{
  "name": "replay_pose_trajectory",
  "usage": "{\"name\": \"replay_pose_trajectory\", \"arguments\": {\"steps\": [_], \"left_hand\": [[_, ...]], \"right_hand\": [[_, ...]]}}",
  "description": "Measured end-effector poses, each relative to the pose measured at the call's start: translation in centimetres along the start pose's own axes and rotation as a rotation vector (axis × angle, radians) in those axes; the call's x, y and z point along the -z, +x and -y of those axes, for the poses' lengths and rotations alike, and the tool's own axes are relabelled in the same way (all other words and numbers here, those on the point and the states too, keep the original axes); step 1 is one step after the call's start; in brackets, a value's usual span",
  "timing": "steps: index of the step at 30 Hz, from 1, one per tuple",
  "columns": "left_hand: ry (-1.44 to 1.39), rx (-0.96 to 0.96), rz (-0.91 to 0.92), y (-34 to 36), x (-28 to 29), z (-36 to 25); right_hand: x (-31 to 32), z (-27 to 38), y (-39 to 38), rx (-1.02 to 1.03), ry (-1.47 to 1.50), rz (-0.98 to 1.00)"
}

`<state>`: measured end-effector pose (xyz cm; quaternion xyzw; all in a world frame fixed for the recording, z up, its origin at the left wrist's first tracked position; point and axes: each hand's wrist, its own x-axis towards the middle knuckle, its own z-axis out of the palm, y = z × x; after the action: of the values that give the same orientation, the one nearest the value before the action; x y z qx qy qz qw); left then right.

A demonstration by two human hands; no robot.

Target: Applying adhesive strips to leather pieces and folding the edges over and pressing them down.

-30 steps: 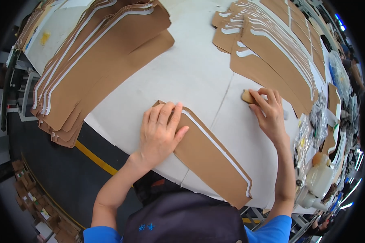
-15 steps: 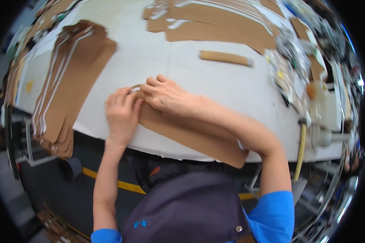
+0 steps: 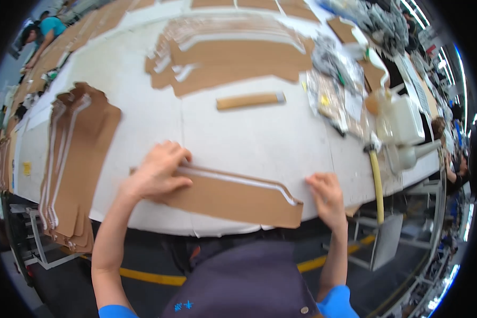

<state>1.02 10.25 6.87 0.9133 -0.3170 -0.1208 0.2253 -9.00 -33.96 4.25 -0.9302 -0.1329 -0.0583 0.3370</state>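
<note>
A long brown cardboard piece (image 3: pixel 238 204) with a white strip along its far edge lies near the table's front edge. The strip bends toward me at the right end. My left hand (image 3: pixel 159 172) rests over the piece's left part, thumb on its face and fingers curled at the far edge, holding it. Under that hand the left end is partly hidden. Just beyond the right end, apart from the piece, my right hand (image 3: pixel 328 199) is raised with its fingers drawn together in a pinch. Whatever those fingertips hold, if anything, is too small to make out.
Stacked cardboard pieces with white strips (image 3: pixel 71 164) lie at left; another spread-out stack (image 3: pixel 238 55) lies at the back. Between it and me is a narrow tan bar (image 3: pixel 249 100). Plastic bags (image 3: pixel 336 85), a whitish container (image 3: pixel 400 119) and a yellow tube (image 3: pixel 376 180) occupy the right.
My right hand has swung from the piece's left end to beyond its right end. The left hand now lies across the piece, and its white strip shows. The view has shifted.
</note>
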Motion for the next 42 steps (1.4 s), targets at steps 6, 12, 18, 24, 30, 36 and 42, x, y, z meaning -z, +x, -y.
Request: {"name": "replay_pose_trajectory", "arguments": {"steps": [6, 12, 18, 24, 30, 36, 42], "left_hand": [[-0.132, 0.028, 0.028, -1.5, 0.4, 0.4], [-0.373, 0.671, -0.494, -17.9, 8.3, 4.7], [0.151, 0.899, -0.741, -24.8, 9.9, 13.2], [0.419, 0.559, -0.777, -8.1, 7.6, 10.2], [0.326, 0.201, -0.674, 8.1, 3.9, 6.3], [0.167, 0.132, -0.638, 13.0, 0.9, 7.2], [0.137, 0.117, -0.673, 15.0, -0.2, 8.0]], "right_hand": [[-1.1, 0.0, 4.0, 0.097, 0.046, -0.028], [0.4, -1.3, 12.3, 0.404, -0.18, 0.066], [-5.1, -3.0, 21.6, 0.603, -0.229, 0.03], [-7.9, -3.6, 26.0, 0.746, -0.438, 0.194], [-1.3, -5.9, 20.0, 0.398, -0.658, 0.157], [-4.5, -1.3, 29.2, 0.668, -0.474, -0.017], [-16.4, 1.4, 38.4, 0.731, -0.945, -0.128]]}}
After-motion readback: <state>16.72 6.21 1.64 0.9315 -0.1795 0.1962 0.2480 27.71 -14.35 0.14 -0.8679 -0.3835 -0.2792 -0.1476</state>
